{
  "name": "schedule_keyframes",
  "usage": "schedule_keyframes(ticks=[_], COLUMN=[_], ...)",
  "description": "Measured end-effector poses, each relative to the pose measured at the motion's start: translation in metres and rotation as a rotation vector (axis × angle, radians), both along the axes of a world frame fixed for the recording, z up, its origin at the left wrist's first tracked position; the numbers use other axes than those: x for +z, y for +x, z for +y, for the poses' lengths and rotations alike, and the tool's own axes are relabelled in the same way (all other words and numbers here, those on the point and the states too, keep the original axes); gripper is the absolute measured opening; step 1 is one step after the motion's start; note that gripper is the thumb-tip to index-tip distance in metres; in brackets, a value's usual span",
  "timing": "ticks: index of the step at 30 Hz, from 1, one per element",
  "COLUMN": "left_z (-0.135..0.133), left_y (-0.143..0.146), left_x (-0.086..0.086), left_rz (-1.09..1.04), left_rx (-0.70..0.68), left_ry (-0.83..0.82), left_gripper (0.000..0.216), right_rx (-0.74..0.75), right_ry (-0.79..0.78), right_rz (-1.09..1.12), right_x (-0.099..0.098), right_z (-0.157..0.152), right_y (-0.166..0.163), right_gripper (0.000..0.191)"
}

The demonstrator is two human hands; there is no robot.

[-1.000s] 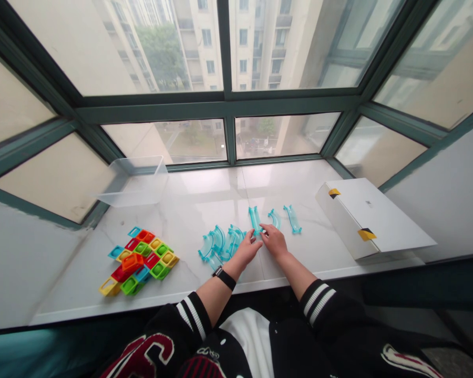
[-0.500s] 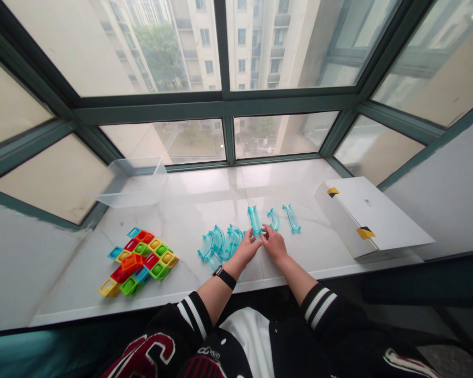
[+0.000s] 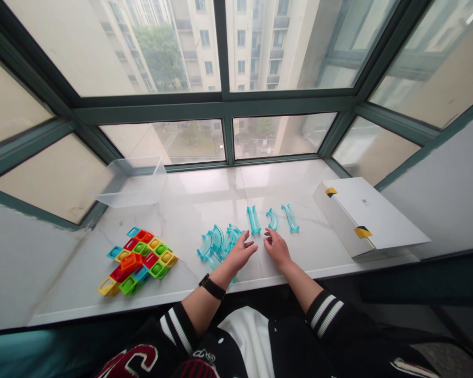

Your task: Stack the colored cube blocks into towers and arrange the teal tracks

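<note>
My left hand and my right hand rest on the white marble sill, fingers spread and holding nothing. Just beyond their fingertips lies a straight clear-blue track piece. To its right lie a curved blue piece and another blue piece, set in a row. A heap of several curved blue track pieces sits right beside my left hand. Further left is a cluster of several coloured square blocks.
An empty clear plastic bin stands at the back left of the sill. A white flat box with yellow-black tape lies on the right. Window frames close off the back and both sides.
Both hands have let go of the straight blue piece and drawn back toward me, fingers opening. The piece stays in the row on the sill.
</note>
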State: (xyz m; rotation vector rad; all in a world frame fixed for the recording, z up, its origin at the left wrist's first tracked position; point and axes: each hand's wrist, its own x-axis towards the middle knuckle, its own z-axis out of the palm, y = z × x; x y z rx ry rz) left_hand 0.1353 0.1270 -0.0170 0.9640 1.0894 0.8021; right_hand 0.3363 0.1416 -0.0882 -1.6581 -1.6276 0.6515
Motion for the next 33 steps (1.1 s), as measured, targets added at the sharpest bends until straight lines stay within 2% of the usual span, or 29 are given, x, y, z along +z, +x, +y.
schedule_keyframes(ticks=[3,6,9,12,17,23,29,33], left_z=[-0.014,-0.028,-0.045,-0.063,-0.086,-0.092,-0.099,-0.103], left_y=[-0.038,-0.083,-0.121,-0.14,-0.133,-0.118,-0.116,-0.116], left_x=[0.01,0.011,0.0,-0.015,-0.035,-0.05,-0.051,-0.048], left_rz=[-0.089,-0.021,0.078,0.138,0.235,0.303,0.435,0.546], left_rx=[0.023,0.182,0.366,0.432,0.338,0.221,0.138,0.025], left_ry=[-0.071,-0.066,-0.055,-0.091,-0.155,-0.033,0.166,0.253], left_gripper=[0.075,0.064,0.064,0.061,0.059,0.053,0.038,0.04], right_rx=[0.068,0.142,0.177,0.211,0.384,0.621,0.684,0.678], right_ry=[0.003,-0.019,-0.037,-0.044,-0.03,-0.124,-0.099,-0.092], right_rz=[0.028,0.04,0.048,0.063,0.086,-0.059,-0.159,-0.174], right_x=[0.0,0.003,0.008,0.015,0.029,0.04,0.04,0.039], right_z=[-0.018,-0.037,-0.051,-0.059,-0.066,-0.076,-0.079,-0.079], right_y=[0.007,0.013,0.014,0.007,-0.022,-0.052,-0.067,-0.07], right_gripper=[0.044,0.041,0.037,0.035,0.039,0.049,0.04,0.036])
